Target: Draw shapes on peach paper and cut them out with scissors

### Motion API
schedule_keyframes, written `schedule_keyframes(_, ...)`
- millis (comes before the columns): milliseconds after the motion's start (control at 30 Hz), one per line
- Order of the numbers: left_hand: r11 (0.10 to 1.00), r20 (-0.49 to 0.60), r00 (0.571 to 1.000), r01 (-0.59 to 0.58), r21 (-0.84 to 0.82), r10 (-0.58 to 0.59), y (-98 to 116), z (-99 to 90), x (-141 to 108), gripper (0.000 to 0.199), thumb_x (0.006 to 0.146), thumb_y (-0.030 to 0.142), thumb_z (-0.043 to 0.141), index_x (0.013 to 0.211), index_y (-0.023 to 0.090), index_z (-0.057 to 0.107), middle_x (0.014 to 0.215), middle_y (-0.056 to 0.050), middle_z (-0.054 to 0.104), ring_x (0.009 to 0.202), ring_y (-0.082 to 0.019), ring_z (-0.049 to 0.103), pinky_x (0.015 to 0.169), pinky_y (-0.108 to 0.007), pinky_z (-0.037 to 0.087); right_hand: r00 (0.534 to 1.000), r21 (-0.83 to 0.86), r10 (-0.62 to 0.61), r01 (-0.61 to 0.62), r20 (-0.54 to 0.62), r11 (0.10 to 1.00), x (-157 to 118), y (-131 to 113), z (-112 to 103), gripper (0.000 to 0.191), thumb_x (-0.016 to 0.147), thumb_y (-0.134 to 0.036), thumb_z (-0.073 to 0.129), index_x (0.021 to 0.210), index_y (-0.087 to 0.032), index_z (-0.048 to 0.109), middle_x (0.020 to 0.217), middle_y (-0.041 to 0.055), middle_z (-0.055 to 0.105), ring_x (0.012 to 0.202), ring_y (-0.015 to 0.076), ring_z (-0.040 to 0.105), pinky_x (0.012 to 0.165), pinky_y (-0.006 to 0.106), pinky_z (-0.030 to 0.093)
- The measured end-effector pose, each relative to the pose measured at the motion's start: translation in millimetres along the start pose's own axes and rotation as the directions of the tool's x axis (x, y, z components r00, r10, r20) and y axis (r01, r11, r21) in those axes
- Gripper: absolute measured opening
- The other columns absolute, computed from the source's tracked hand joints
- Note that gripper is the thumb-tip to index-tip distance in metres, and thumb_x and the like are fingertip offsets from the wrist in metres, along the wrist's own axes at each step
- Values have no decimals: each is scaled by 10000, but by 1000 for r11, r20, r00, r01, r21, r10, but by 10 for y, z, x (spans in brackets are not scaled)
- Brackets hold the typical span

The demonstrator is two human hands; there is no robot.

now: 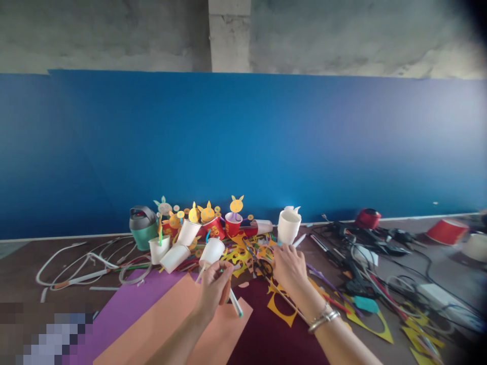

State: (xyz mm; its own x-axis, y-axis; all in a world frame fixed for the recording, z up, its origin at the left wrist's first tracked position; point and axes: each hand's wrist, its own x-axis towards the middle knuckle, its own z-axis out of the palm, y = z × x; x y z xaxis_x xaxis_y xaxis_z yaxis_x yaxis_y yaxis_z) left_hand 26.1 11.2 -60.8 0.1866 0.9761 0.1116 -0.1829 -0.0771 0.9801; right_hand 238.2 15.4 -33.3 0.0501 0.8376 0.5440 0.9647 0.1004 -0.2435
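My left hand (216, 286) is above the orange paper (152, 324), its fingers pinched together around something small and pale that I cannot make out. A white stick with a green end (236, 305) shows just to its right. My right hand (289, 263) reaches forward at the foot of a stack of white paper cups (288, 226); its fingertips are partly hidden behind the hand. Scissors (262, 266) lie between the hands on yellow paper scraps (240, 253). A white cup (212, 252) tilts behind my left hand.
Cups with yellow animal cutouts (233, 223) stand near the blue partition (243, 142). At the left are a teal container (141, 233) and white cables (76, 268). Black cables, tools and a red bowl (447, 231) occupy the right side.
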Motion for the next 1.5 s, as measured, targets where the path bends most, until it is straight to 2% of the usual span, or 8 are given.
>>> schedule_keyframes(167, 999, 8, 999, 49, 5, -49, -122, -32, 42, 313, 799, 481, 605, 792, 180, 519, 280, 115, 395, 213, -40, 242, 294, -146, 102, 965, 612, -241, 129, 104, 780, -52, -432, -76, 30, 809, -216, 602, 804, -198, 626, 984, 75, 616, 956, 220, 575, 797, 327, 459)
schedule_keyframes(367, 997, 10, 999, -43, 60, 42, -166, 16, -6, 301, 826, 470, 566, 895, 179, 600, 346, 92, 438, 253, -60, 333, 293, -157, 227, 971, 533, -237, 205, -8, 821, -151, -560, -53, 119, 838, -117, 506, 764, -191, 564, 975, 76, 590, 951, 230, 539, 855, 390, 415)
schedule_keyframes(500, 977, -74, 980, -177, 123, 186, -92, 85, -80, 361, 838, 456, 552, 1109, 223, 601, 821, -50, 669, 579, -132, 612, 450, -214, 478, 988, 468, -139, 155, -67, 870, -139, -484, 0, 116, 854, -119, 457, 796, -195, 524, 885, 80, 576, 866, 231, 535, 794, 380, 425)
schedule_keyframes(600, 971, -139, 967, -193, 140, 213, -51, 72, -88, 442, 885, 427, 490, 1305, 297, 442, 1123, -74, 592, 837, -165, 636, 646, -264, 550, 997, 531, -41, 66, -60, 845, -110, -453, 11, 98, 866, -176, 453, 787, -203, 505, 829, 69, 566, 821, 230, 542, 733, 360, 437)
schedule_keyframes(833, 962, -84, 968, -220, 164, 236, -151, 1, -35, 499, 904, 393, 476, 1364, 259, 336, 1234, -102, 514, 882, -173, 619, 783, -330, 531, 921, 876, -60, -345, 386, 335, -180, -608, 113, 258, 736, -204, 596, 925, -217, 422, 599, -74, 508, 563, 135, 533, 499, 230, 394)
schedule_keyframes(1000, 979, -38, 978, -202, 41, 203, -176, 11, 2, 448, 831, 377, 601, 1222, 198, 478, 1109, -95, 600, 923, -203, 625, 773, -318, 527, 930, 896, -1, -353, 367, 270, -162, -535, 238, 334, 703, -166, 560, 976, -222, 375, 613, -77, 531, 538, 131, 530, 478, 226, 375)
schedule_keyframes(1300, 999, -57, 998, -33, -14, 32, -196, -10, 52, 310, 736, 437, 685, 706, 155, 559, 527, 44, 558, 473, -105, 537, 494, -231, 462, 932, 916, -36, -347, 360, 201, -111, -426, 251, 376, 748, -200, 589, 1048, -225, 364, 694, -52, 582, 584, 129, 551, 536, 238, 420)
schedule_keyframes(1500, 1000, -131, 991, 9, 1, -9, -197, -35, 76, 332, 715, 453, 695, 680, 147, 570, 509, 22, 590, 463, -108, 549, 474, -215, 428, 980, 887, 55, -197, 192, 417, -79, -427, 117, 184, 838, -366, 567, 874, -188, 535, 935, 60, 597, 831, 189, 575, 666, 280, 463)
